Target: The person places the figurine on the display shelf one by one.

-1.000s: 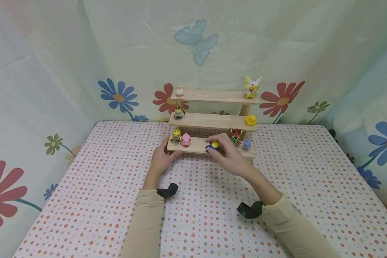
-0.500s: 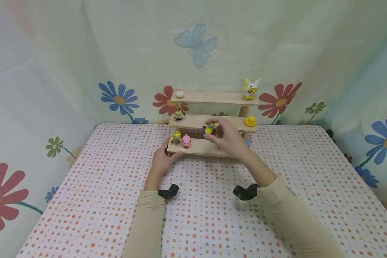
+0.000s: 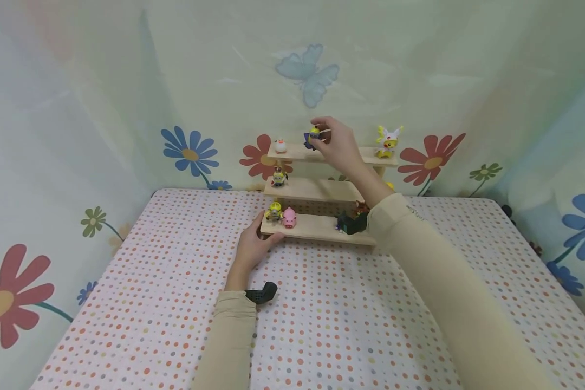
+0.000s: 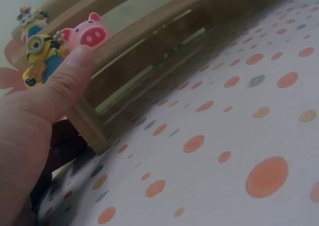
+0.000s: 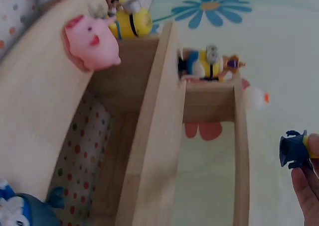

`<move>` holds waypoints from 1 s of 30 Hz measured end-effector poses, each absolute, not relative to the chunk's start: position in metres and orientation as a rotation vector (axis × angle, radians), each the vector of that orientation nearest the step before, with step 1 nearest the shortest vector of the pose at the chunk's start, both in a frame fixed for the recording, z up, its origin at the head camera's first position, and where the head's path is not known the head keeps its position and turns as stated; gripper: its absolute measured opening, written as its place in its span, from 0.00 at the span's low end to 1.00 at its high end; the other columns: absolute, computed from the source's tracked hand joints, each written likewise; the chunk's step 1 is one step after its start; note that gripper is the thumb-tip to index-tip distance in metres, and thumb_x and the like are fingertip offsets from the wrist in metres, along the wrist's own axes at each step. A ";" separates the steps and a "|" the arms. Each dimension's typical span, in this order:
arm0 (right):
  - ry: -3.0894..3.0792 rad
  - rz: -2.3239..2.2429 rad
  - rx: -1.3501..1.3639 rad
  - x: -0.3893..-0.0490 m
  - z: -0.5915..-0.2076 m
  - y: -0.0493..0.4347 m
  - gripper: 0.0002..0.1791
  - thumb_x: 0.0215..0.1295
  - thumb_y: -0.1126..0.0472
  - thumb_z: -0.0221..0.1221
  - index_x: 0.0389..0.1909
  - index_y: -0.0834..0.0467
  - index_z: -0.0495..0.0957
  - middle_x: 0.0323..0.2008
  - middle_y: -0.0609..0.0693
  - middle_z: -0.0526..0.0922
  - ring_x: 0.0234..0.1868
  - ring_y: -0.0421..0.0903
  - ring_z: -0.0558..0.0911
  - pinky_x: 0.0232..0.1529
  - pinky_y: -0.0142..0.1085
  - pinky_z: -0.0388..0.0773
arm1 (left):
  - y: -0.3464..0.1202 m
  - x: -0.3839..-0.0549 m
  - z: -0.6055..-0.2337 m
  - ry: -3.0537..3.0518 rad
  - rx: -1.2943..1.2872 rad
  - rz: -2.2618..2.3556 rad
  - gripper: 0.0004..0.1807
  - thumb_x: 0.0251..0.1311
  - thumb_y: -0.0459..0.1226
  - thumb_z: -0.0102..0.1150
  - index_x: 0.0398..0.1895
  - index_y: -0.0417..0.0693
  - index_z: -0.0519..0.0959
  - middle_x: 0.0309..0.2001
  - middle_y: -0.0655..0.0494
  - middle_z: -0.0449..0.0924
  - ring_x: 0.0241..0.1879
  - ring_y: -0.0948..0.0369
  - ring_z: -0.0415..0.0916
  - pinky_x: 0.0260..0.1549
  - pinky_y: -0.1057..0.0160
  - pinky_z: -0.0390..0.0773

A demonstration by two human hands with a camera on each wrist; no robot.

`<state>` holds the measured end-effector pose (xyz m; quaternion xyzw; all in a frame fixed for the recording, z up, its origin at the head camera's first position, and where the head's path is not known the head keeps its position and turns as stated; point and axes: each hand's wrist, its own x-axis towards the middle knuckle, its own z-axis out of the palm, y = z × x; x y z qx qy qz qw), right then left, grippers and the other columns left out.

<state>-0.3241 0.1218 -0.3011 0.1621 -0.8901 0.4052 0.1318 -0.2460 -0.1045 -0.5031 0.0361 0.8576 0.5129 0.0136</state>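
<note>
A three-tier wooden shelf [image 3: 317,189] stands at the back of the table. My left hand [image 3: 251,246] grips its lower left end, with the thumb [image 4: 75,69] on the front edge in the left wrist view. Close to that thumb stand a minion figure with a guitar [image 4: 44,59] and a pink pig figure [image 3: 290,218]. My right hand [image 3: 338,142] pinches a yellow and blue minion figure [image 3: 313,135] at the top tier. In the right wrist view the figure's dark blue base [image 5: 289,151] shows beyond the fingertips; whether it touches the board cannot be told.
On the top tier are a small white bird figure [image 3: 280,146] and a yellow-and-white eared figure [image 3: 387,143]. Another minion figure [image 3: 278,177] stands at the middle tier's left. My right forearm partly hides a yellow duck [image 3: 390,186] and a reddish-brown figure [image 3: 362,207].
My right hand has lifted the yellow and blue minion figure from the bottom tier, past the middle tier, up to the top one. My left hand keeps its grip on the shelf.
</note>
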 end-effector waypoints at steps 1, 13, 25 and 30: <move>-2.602 1.170 0.461 -0.329 -0.302 0.123 0.23 0.67 0.61 0.57 0.62 0.58 0.69 0.56 0.58 0.75 0.52 0.52 0.80 0.50 0.43 0.80 | -0.103 -0.246 -0.504 2.673 0.113 1.602 0.60 0.39 0.72 0.58 0.75 0.55 0.53 0.72 0.52 0.58 0.71 0.57 0.56 0.69 0.57 0.61; -2.701 1.201 0.478 -0.346 -0.315 0.135 0.21 0.67 0.64 0.56 0.61 0.59 0.70 0.58 0.60 0.72 0.59 0.56 0.76 0.55 0.46 0.77 | -0.091 -0.241 -0.504 2.667 0.156 1.633 0.58 0.42 0.68 0.60 0.74 0.52 0.53 0.72 0.52 0.59 0.70 0.57 0.58 0.68 0.59 0.63; -2.757 1.206 0.415 -0.348 -0.315 0.143 0.25 0.68 0.56 0.56 0.65 0.54 0.66 0.64 0.58 0.69 0.62 0.54 0.73 0.58 0.47 0.75 | -0.089 -0.241 -0.499 2.673 0.164 1.611 0.58 0.42 0.67 0.61 0.75 0.52 0.53 0.72 0.51 0.59 0.71 0.57 0.58 0.68 0.58 0.63; -2.768 1.184 0.412 -0.347 -0.312 0.147 0.28 0.67 0.55 0.57 0.67 0.52 0.64 0.63 0.58 0.70 0.62 0.54 0.73 0.59 0.48 0.74 | -0.087 -0.243 -0.502 2.650 0.184 1.634 0.58 0.42 0.68 0.61 0.75 0.51 0.53 0.72 0.52 0.59 0.70 0.57 0.58 0.68 0.59 0.63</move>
